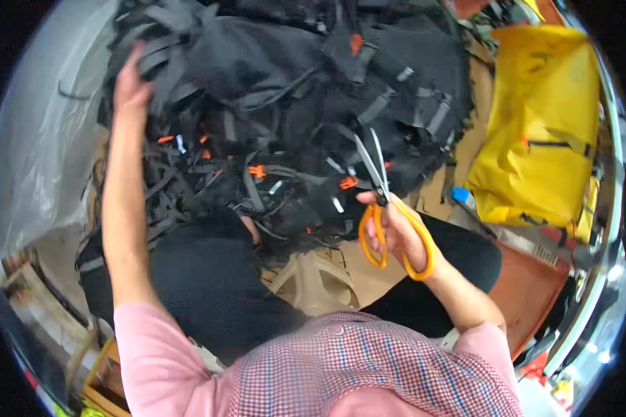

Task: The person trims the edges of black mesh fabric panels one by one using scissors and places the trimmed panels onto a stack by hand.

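My right hand (403,238) grips orange scissors (382,196), blades parted; my left hand (131,90) blurs against black fabric (250,55), its grip unreadable.

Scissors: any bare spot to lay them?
Narrow brown strip between black pile and yellow bag, mostly bare; red-brown surface beside the right leg. Crowded: the pile, with straps and orange buckles.

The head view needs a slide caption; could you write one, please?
Right hand holding scissors, left hand at the black pile, yellow bag at right.
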Demonstrator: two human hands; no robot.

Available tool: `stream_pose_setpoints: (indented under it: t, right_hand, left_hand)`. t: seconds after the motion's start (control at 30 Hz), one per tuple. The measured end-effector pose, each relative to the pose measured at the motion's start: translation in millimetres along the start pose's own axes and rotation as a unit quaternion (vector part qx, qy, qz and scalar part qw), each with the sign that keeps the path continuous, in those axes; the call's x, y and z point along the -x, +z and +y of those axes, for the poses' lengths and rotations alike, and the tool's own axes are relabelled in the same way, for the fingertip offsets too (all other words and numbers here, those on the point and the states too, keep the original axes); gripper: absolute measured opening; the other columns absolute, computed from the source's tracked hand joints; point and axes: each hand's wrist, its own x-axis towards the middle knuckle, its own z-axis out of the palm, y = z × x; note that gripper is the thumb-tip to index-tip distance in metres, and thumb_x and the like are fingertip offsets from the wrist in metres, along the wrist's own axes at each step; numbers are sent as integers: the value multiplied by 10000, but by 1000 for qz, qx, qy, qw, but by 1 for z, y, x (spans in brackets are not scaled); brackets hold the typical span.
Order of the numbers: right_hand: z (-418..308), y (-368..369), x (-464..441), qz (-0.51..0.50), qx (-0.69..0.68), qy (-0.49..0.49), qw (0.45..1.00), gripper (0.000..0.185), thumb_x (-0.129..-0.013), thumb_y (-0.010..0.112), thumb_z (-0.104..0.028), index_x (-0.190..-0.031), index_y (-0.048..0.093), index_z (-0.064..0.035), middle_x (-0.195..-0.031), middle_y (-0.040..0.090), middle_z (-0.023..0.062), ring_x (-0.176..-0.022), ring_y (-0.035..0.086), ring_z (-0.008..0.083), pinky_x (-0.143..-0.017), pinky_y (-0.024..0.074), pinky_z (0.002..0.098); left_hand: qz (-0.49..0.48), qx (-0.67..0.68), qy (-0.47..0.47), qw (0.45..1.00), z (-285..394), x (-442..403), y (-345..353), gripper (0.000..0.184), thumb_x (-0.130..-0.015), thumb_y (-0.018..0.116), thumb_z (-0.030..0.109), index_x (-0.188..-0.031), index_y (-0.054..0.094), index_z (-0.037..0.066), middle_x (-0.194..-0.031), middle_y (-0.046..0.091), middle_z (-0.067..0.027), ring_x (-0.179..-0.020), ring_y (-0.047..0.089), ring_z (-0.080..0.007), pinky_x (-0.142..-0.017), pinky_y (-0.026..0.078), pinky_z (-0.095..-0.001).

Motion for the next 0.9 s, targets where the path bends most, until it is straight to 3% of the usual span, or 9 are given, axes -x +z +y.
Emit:
stream_pose_setpoints:
  t: [0.1, 0.2, 0.3, 0.37, 0.47, 0.53, 0.7, 0.8, 0.9]
  right_hand:
    - [-24, -18, 5, 49, 87, -76, 992, 334, -1017, 481, -332, -1233, 549, -87, -768, 546, -13, -647, 532, 74, -577, 442, 218]
    - [-73, -66, 3, 173, 198, -184, 947, 345, -980, 555, -364, -1173, 568, -78, -748, 548, -16, -631, 527, 69, -565, 436, 216]
    - [-101, -148, -16, 312, 301, -301, 850, 440, -935, 610, -427, -1167, 568, -55, -787, 590, 15, -667, 544, 84, -600, 451, 231]
    - [-91, -240, -46, 411, 325, -278, 805, 493, -913, 639, -440, -1180, 557, -33, -821, 610, 37, -693, 553, 95, -634, 458, 245]
    - [-37, -376, -95, 466, 295, -228, 802, 470, -876, 651, -535, -944, 501, -95, -608, 460, -20, -516, 489, 101, -473, 403, 255]
    - [-4, -400, -110, 446, 139, -169, 868, 475, -874, 633, -562, -949, 478, -120, -589, 454, -16, -462, 466, 117, -420, 405, 280]
    - [45, -361, -163, 436, 4, -248, 865, 395, -886, 649, -486, -887, 531, -109, -574, 467, -5, -484, 481, 137, -445, 415, 290]
    - [44, -307, -185, 230, -226, -262, 910, 384, -865, 698, -338, -1103, 527, -90, -680, 504, 3, -599, 497, 128, -548, 430, 275]
    - [-6, -228, -193, 258, 1, -391, 883, 567, -756, 787, -189, -1227, 512, -33, -899, 555, 47, -745, 528, 144, -702, 453, 279]
  left_hand:
    - [-286, 48, 14, 957, 65, 15, -15, 442, -921, 624, 202, -1318, 547, 25, -1250, 619, -121, -1135, 598, -243, -1000, 454, -372]
    - [-33, -262, -30, 964, 91, -51, -96, 460, -906, 640, 204, -1299, 548, -16, -1191, 645, -129, -1078, 615, -226, -941, 473, -351]
    - [47, -701, -47, 710, 79, -111, -161, 481, -892, 656, 206, -1281, 549, -56, -1132, 671, -137, -1020, 631, -209, -882, 493, -330]
    - [83, -777, 222, 584, 43, -10, -59, 510, -881, 683, 258, -1263, 559, -58, -1097, 678, -130, -950, 642, -182, -824, 503, -299]
    - [-313, -647, 85, 690, -7, 65, 56, 483, -911, 654, 295, -1259, 560, -28, -1025, 686, -143, -887, 651, -176, -798, 515, -306]
    - [-358, -520, -235, 739, -56, 111, 117, 538, -934, 616, 414, -1274, 553, 2, -1012, 677, -120, -931, 657, -163, -814, 542, -302]
    - [-255, -420, -392, 778, -210, 189, 188, 1049, -770, 624, 722, -1436, 342, -38, -1456, 407, -220, -1282, 449, -406, -1014, 358, -582]
    - [-103, -205, -374, 899, -271, 186, 207, 829, -750, 722, 622, -1274, 555, 2, -1315, 571, -155, -1222, 525, -320, -1034, 364, -555]
    - [-132, 55, -488, 861, -231, 167, 213, 474, -835, 717, 445, -1147, 665, 92, -1188, 669, -79, -1065, 635, -294, -1011, 445, -474]
